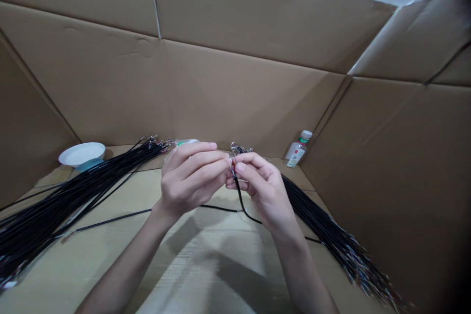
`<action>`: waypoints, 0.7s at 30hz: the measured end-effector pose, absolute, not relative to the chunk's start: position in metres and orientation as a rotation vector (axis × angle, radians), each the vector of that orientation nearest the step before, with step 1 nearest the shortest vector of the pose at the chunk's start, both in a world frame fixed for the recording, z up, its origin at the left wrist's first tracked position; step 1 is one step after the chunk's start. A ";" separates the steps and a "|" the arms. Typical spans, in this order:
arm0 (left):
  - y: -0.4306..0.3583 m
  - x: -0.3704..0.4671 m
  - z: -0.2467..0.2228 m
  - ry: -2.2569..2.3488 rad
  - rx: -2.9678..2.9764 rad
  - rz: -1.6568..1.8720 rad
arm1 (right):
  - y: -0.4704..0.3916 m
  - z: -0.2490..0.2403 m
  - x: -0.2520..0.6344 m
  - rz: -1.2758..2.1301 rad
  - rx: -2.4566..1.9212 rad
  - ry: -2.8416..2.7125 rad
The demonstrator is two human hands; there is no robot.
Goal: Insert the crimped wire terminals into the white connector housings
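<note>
Near the middle of the head view my two hands meet at the stripped end of a black cable [240, 196]. My left hand [195, 176] is closed, its fingertips pinching the thin wires at that end. From the other side, the thumb and forefinger of my right hand [261, 181] pinch the same wire end. The cable hangs down from the fingers and curves off behind my right wrist. Single wires are too small to make out between the fingertips. Another black cable [121, 216] lies on the cardboard surface behind my left forearm.
A big bundle of black cables [95, 181] lies at the left, another bundle [316, 211] at the right, with bare wire ends. A white bowl [81, 154] stands back left, a bottle [299, 149] back right. Cardboard walls [253, 98] enclose the surface.
</note>
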State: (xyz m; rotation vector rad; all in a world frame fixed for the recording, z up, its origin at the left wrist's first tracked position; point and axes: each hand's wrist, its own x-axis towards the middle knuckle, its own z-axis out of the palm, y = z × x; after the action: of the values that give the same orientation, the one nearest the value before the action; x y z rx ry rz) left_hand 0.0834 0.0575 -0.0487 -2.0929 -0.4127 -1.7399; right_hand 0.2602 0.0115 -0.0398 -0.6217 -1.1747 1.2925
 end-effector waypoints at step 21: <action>0.025 0.100 -0.043 -0.187 -2.076 -1.790 | -0.008 -0.026 0.262 1.032 -0.545 -1.065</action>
State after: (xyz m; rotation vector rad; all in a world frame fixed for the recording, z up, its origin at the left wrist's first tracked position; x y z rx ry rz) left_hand 0.1001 0.0249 -0.0427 -2.0756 -0.1868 -1.7903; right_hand 0.2622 -0.0075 -0.0256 -0.5450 -1.0646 1.0322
